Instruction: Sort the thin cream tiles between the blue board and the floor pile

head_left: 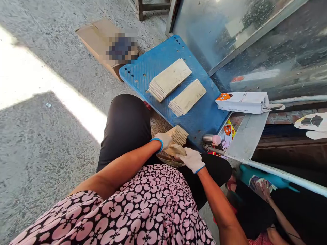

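Note:
My left hand [164,141], in a white glove with a blue cuff, is closed on a thin wooden piece [175,149] above my lap. My right hand [192,159], gloved the same way, grips the other end of that piece, its fingers partly hidden. Just beyond my left hand is a pile of thin wooden slats [180,134], close to the near edge of the blue platform [196,124]. Two fanned stacks lie flat on the platform: a longer wooden stack [170,80] and a shorter wooden stack [187,97]. More wood beneath my hands is partly covered.
A flattened cardboard box [94,44] lies on the concrete floor to the left. To the right are a white paper bag [241,102], a metal cup [208,139] and a glass panel [199,30]. Another person's hand [262,189] rests on something at lower right.

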The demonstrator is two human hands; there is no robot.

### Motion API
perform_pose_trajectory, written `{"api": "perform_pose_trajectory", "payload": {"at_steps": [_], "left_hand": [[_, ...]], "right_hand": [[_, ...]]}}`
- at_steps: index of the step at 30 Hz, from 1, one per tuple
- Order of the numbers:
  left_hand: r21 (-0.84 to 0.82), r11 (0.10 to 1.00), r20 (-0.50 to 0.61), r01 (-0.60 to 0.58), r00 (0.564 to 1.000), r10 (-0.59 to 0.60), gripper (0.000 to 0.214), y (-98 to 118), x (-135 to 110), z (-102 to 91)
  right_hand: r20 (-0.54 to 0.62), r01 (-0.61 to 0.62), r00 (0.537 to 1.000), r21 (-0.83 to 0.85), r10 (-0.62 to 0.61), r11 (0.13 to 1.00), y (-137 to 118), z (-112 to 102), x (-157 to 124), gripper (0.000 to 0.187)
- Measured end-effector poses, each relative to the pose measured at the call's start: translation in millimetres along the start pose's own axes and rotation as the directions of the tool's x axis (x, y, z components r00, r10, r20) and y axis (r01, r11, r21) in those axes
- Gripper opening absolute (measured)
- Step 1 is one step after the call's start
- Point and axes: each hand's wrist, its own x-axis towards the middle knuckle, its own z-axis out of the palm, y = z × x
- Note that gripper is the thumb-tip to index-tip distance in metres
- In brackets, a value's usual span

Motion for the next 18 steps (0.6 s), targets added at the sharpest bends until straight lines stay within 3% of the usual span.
{"api": "perform_pose_trajectory", "payload": {"at_steps": [9, 18], "left_hand": [[0.147, 0.986, -0.008, 0.079, 0.997, -0.079, 0.046, -3.3, 9.1, -8.9], [0.165, 0.981, -0.012, 0.099, 0.995, -0.098, 0.046, -10.6, 17.2, -2.6]], "right_hand": [[0.133, -0.004, 0.991, -0.088, 0.016, 0.996, -22.8, 44.7, 66.4, 0.046], [0.169, -0.020, 0.985, 0.003, 0.019, 1.000, -11.1, 76.7, 88.5, 0.037]]}}
